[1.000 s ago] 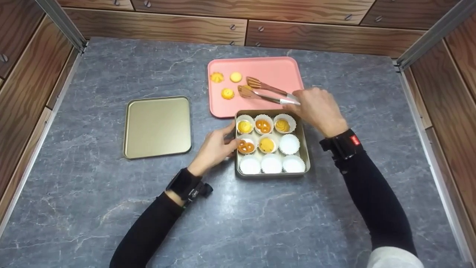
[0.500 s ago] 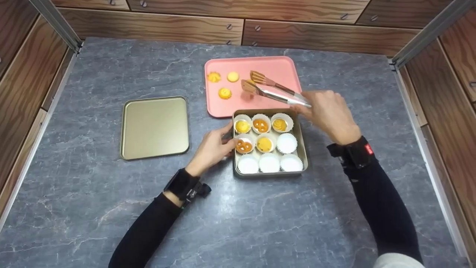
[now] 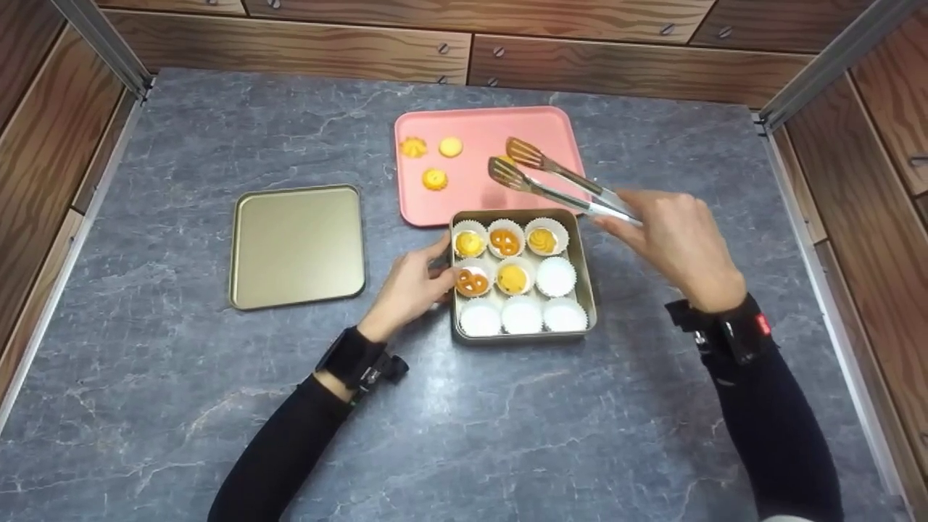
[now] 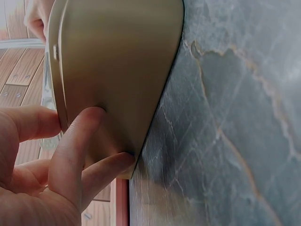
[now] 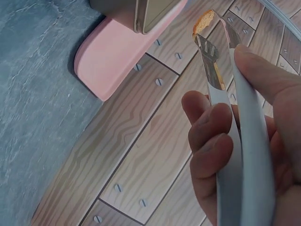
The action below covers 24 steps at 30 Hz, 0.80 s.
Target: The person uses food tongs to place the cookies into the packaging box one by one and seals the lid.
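R hand (image 3: 680, 246) curled rnd tongs (image 5: 254, 141); cookie (image 5: 203, 22) btwn tips ahead, prob. light, crumbly: hold edges. L hand (image 3: 412, 288) loose agnst tin (image 4: 122, 52).

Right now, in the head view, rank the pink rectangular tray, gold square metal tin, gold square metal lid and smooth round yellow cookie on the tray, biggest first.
1. Tray
2. Tin and lid: too alike to rank; tin's height brings it nearer the camera
3. Cookie

Look there, the tongs (image 3: 558, 196) now hide most of the pastry (image 5: 204, 22) from the head camera, the box (image 4: 122, 61) masks part of the tray's (image 3: 500, 130) near edge, and the left sleeve (image 3: 283, 442) and right sleeve (image 3: 783, 428) run off the bottom.
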Each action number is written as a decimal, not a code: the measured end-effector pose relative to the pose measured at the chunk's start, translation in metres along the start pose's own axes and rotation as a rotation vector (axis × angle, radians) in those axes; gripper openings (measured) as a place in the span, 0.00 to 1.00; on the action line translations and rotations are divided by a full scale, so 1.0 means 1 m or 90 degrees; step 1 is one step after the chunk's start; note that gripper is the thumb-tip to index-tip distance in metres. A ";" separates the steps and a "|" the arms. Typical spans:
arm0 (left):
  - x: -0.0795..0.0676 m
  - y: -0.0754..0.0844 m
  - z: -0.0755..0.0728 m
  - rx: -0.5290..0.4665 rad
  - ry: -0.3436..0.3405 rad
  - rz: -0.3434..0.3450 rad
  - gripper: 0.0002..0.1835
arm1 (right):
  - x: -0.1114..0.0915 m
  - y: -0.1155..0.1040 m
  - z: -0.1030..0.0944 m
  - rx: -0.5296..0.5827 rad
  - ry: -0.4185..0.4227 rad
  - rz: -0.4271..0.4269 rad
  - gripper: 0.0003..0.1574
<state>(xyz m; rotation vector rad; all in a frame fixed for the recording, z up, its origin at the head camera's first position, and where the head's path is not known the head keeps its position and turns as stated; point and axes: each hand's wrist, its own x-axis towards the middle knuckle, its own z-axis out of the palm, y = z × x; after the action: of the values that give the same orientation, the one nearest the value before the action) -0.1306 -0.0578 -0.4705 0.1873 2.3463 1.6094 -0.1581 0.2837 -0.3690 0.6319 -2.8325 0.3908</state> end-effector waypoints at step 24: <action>-0.001 -0.001 0.001 -0.024 -0.004 -0.018 0.37 | -0.055 0.013 -0.006 0.000 0.057 -0.023 0.24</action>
<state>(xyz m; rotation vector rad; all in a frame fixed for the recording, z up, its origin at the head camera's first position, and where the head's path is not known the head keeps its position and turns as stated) -0.1290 -0.0576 -0.4712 0.1502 2.3017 1.6358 -0.1143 0.3182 -0.3810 0.6490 -2.7325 0.4029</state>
